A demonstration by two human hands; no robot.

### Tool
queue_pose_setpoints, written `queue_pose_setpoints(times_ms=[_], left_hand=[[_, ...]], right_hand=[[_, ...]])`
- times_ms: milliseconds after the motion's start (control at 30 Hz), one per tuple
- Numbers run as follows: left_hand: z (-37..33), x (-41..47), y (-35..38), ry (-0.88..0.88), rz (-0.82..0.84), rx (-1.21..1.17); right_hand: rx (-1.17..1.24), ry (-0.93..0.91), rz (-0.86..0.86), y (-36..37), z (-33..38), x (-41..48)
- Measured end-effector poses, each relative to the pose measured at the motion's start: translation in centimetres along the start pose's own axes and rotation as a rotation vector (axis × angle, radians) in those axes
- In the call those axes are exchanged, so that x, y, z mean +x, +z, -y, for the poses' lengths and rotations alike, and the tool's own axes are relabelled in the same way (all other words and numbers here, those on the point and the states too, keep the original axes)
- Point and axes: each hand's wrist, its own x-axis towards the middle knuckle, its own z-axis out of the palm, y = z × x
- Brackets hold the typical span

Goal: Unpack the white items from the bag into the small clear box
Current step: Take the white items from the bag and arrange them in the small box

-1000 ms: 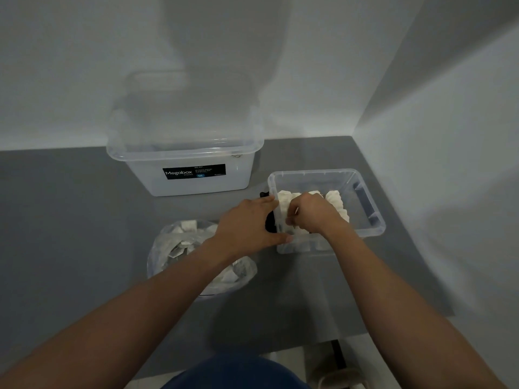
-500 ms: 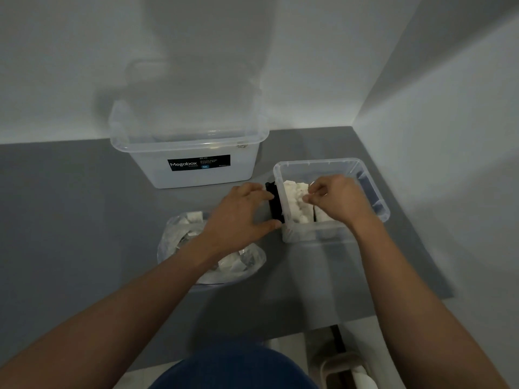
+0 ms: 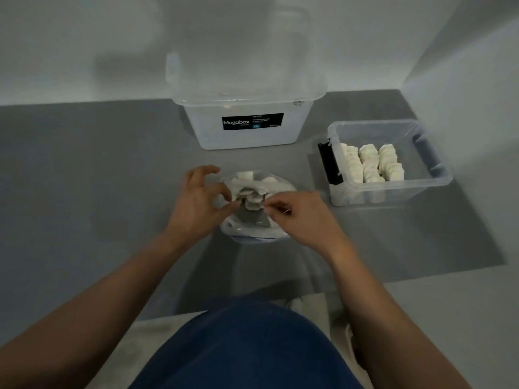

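My left hand (image 3: 196, 203) and right hand (image 3: 297, 217) each pinch the mouth of the bag (image 3: 252, 234) — spreading it, I reckon, to reach the white items (image 3: 250, 192) for the box (image 3: 393, 189).

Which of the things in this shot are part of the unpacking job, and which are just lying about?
Job: bag, bagged white items, small clear box, boxed white items, left hand and right hand at the bag's mouth.
Lying about: large Megabox container, grey mat.
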Motion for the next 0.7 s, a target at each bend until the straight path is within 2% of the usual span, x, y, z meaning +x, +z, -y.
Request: queue_pose_setpoints(times_ms=[100, 200, 367, 533, 700], left_hand=[[0.8, 0.1, 0.2, -0.061, 0.227, 0.012], [0.8, 0.6, 0.1, -0.066, 0.333, -0.021], [1.2, 0.7, -0.3, 0.01, 0.352, -0.103], [1.9, 0.4, -0.9, 0.056, 0.357, -0.151], [2.2, -0.1, -1.5, 0.033, 0.369, -0.172]], right_hand=[[-0.297, 0.031, 0.137, 4.1, -0.3, 1.7], [-0.443, 0.078, 0.087, 6.2, -0.7, 3.6], [-0.627, 0.143, 0.061, 7.0, -0.9, 5.4], [-0.69, 0.128, 0.031, 7.6, 0.3, 6.2], [-0.767, 0.124, 0.091, 7.6, 1.6, 6.8]])
